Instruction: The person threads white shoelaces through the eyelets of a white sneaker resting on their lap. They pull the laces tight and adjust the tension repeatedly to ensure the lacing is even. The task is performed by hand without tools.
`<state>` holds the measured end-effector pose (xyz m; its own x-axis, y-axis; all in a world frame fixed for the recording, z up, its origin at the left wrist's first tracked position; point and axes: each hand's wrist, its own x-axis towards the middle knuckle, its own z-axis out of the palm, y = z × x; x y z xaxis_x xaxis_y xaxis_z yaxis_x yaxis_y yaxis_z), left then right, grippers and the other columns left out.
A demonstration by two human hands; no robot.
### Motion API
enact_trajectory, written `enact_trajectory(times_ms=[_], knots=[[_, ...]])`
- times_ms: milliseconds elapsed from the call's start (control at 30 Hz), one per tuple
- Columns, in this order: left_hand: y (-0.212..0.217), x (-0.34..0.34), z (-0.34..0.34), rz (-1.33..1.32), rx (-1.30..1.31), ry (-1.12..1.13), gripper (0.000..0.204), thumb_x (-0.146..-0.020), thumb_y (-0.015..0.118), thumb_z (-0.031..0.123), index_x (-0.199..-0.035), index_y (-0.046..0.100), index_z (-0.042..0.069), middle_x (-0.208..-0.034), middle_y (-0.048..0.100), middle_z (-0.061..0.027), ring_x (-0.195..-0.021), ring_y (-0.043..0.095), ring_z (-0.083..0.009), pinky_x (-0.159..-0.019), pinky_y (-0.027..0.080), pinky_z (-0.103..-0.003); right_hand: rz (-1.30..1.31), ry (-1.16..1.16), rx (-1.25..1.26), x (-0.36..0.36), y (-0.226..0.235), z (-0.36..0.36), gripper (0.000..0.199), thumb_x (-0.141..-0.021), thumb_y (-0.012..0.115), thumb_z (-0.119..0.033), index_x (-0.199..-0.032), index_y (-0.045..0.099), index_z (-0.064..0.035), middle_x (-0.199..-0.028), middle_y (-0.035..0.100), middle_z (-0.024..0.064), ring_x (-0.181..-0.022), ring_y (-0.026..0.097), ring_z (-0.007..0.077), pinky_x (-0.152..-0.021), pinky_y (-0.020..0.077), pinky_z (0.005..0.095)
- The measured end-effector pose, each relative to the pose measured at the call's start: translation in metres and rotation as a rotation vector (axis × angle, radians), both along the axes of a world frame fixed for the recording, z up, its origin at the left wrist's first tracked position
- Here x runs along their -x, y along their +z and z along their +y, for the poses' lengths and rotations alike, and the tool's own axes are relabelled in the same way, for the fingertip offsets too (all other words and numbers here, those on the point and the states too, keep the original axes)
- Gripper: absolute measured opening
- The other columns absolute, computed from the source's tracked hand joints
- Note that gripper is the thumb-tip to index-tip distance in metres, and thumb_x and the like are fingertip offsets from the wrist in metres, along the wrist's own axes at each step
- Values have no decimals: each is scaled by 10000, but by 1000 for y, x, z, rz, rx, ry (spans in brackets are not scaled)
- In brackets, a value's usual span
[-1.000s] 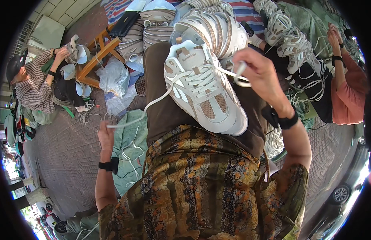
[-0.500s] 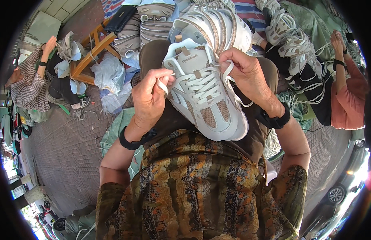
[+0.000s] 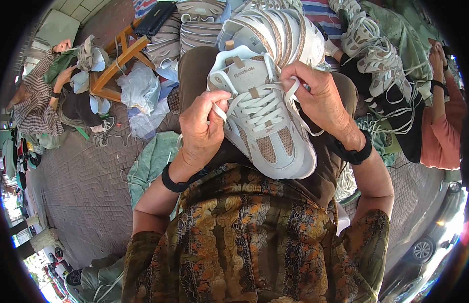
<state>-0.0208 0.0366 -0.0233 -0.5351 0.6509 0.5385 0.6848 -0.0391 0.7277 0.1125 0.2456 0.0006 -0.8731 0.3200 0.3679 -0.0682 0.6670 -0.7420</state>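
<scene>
A grey and white sneaker (image 3: 275,156) with brown mesh patches rests across my lap, its toe pointing toward me. White laces (image 3: 262,108) criss-cross over its tongue. My left hand (image 3: 201,123) pinches one end of the shoelace beside the upper eyelets, and a loop of it shows over the fingers. On the other side of the collar, my right hand (image 3: 318,96) pinches the other lace between thumb and forefinger. A loose length of that lace hangs down along the shoe's side.
Past my knees lie stacked sneakers (image 3: 275,35). A wooden stool frame (image 3: 121,63) and a clear plastic bag (image 3: 138,88) stand to the left. Co-workers sit at both sides, a checked sleeve (image 3: 40,113) left and a pink sleeve (image 3: 441,136) right. More laced sneakers (image 3: 378,55) lie at right.
My left hand has shifted slightly right, closer to the sneaker's eyelets. My right hand stays by the collar with its lace. The co-workers' hands at both sides have moved.
</scene>
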Motion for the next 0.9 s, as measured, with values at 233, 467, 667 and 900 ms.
enact_trajectory(times_ms=[233, 467, 667, 900], knots=[[-2, 0, 1, 99, -18, 47, 232, -819, 544, -89, -992, 635, 35, -771, 614, -94, -676, 596, -228, -623, 480, -311, -60, 57, -116, -2, 12, -1, 161, -830, 564, 88, -945, 581, -22, -764, 608, 103, -667, 588, 203, -633, 475, 287], [1, 2, 3, 107, 5, 28, 270, -781, 526, -109, -982, 621, 44, -799, 626, -109, -711, 608, -285, -632, 489, -354, -71, 181, -420, 8, 34, 3, 182, -783, 550, 108, -918, 573, -12, -815, 633, 149, -744, 630, 349, -658, 508, 349], [-1, -3, 1, 92, 14, 7, 295, -752, 530, -125, -982, 605, 43, -759, 609, -92, -668, 588, -280, -602, 481, -365, -248, 193, -151, 11, 33, 13, 182, -800, 539, 71, -939, 597, -33, -789, 630, 96, -699, 619, 224, -672, 494, 315], [-3, -7, 8, -42, -70, -1, 327, -734, 558, -125, -1017, 554, 39, -724, 583, -83, -635, 578, -249, -589, 472, -351, -256, 192, 60, 10, 29, 14, 143, -835, 542, 30, -946, 603, -35, -777, 612, 41, -752, 563, 95, -739, 475, 257]])
